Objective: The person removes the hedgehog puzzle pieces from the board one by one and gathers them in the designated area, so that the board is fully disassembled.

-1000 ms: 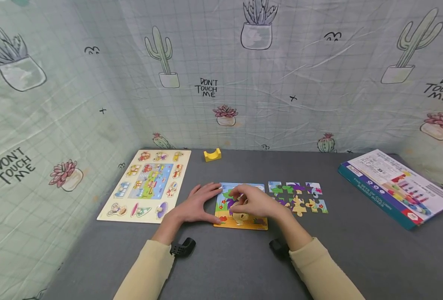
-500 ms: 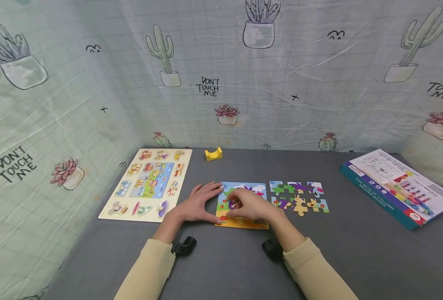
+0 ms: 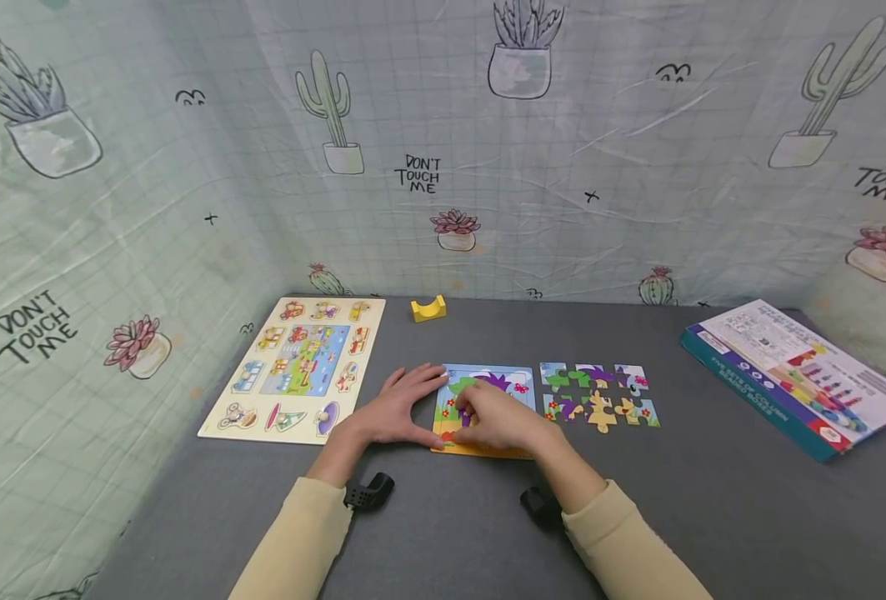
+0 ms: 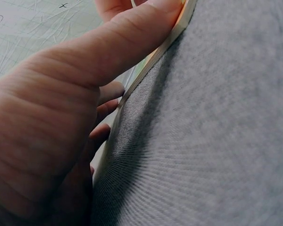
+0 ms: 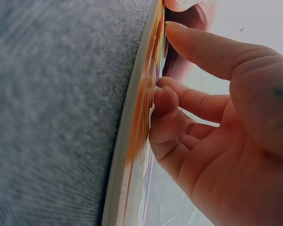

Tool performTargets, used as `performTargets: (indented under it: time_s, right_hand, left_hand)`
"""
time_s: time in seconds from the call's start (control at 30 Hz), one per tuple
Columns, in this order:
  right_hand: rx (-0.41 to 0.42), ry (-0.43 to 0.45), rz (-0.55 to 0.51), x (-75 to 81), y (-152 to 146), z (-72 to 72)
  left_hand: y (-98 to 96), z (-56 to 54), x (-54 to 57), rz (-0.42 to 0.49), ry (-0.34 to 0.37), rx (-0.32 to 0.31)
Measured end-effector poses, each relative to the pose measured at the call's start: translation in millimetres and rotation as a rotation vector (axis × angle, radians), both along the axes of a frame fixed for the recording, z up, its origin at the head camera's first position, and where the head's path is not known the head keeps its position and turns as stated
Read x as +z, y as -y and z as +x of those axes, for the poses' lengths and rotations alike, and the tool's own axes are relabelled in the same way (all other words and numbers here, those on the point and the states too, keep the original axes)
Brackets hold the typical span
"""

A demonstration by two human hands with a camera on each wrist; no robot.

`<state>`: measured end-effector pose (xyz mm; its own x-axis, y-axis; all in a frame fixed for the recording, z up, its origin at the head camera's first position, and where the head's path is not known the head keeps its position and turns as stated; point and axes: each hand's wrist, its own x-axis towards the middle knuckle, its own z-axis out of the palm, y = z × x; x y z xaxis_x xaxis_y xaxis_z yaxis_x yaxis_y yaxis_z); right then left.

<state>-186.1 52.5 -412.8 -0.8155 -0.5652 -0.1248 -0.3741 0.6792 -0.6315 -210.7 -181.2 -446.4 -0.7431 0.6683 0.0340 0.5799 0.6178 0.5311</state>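
In the head view, a colourful jigsaw puzzle board (image 3: 491, 377) lies flat in front of me. My left hand (image 3: 397, 410) steadies its left side, thumb at the near corner and fingertips toward the far corner. In the left wrist view that thumb (image 4: 118, 42) lies against the board's edge. My right hand (image 3: 504, 419) is over the board, fingers bent. The right wrist view shows the thumb (image 5: 203, 47) and bent fingertips at the puzzle surface, with no piece visible between them. Several loose jigsaw pieces (image 3: 600, 408) lie just right of the board.
A cream wooden picture board (image 3: 311, 423) lies at the left. Behind the puzzle stands a yellow arch-shaped block (image 3: 428, 309). A teal-edged box (image 3: 795, 375) sits at the right on the dark grey table (image 3: 443, 525). Patterned cloth (image 3: 518, 242) hangs behind.
My right hand has moved slightly left and nearer me over the puzzle board, lowering its fingertips to the surface. My left hand has kept its place, and the loose pieces are unmoved.
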Motion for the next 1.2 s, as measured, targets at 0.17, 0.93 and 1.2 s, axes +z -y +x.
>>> performTargets:
  time_s: [0.17, 0.93, 1.2]
  right_hand:
    - [0.004, 0.003, -0.016, -1.2, -0.5, -0.8]
    - [-0.044, 0.026, -0.135, -1.2, -1.0, -0.6]
    - [-0.078, 0.008, -0.189, -1.0, -0.3, 0.6]
  left_hand:
    - [-0.9, 0.6, 0.3, -0.005, 0.003, 0.008]
    - [-0.1, -1.7, -3.2, 0.005, -0.003, 0.006]
    - [0.1, -1.1, -2.7, 0.017, -0.017, -0.005]
